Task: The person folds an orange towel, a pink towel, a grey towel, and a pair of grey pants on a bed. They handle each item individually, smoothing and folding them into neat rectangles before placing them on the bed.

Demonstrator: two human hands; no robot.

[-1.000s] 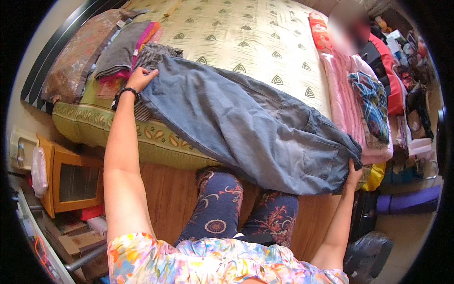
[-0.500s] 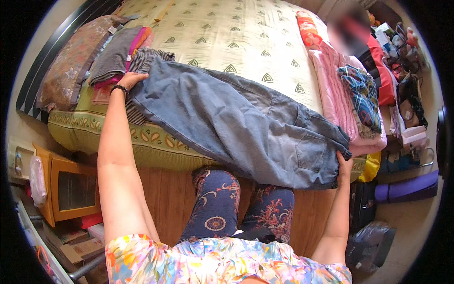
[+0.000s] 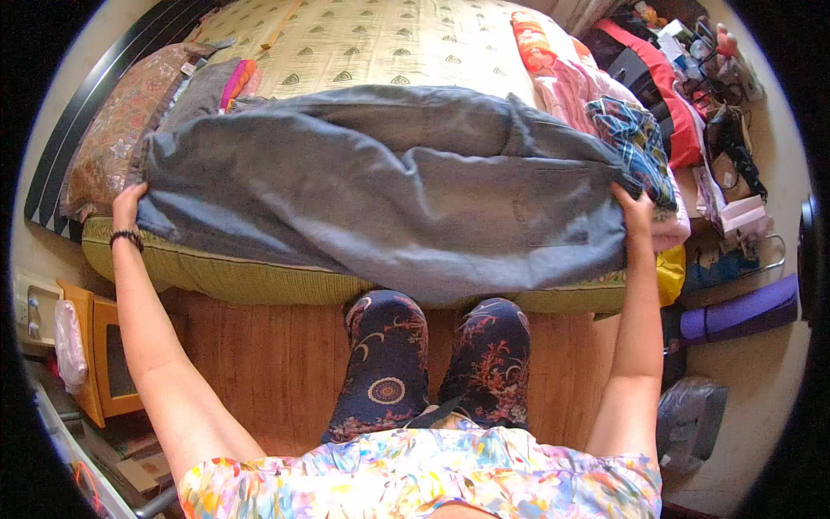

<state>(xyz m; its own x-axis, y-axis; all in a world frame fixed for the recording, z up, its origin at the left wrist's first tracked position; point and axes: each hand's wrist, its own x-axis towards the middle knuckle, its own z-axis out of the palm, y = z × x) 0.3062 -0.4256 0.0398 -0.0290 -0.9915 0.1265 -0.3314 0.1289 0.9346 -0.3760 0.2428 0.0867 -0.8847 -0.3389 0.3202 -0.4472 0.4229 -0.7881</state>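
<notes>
Denim trousers [image 3: 389, 203] now being drawn wider | ends being pinched by left hand [image 3: 130, 206], right hand [image 3: 635, 210] | slack apparently being lessened

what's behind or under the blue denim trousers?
Beyond the trousers: patterned bedsheet and, at left, part of a grey folded cloth. The cloth's lower part and whatever lies directly under the trousers are covered.

Black beaded bracelet [image 3: 127, 238], just behind left hand [image 3: 129, 206]. Short-sleeved, light-coloured fabric top [image 3: 380, 471], painterly blotches of orange, yellow, blue, pink; well behind left hand and right hand [image 3: 634, 209]. Between hands, further back: navy-blue printed trousers [image 3: 391, 346], reddish floral sprays [image 3: 497, 368], pale crescents [image 3: 363, 346], round medallion [image 3: 386, 391].
</notes>
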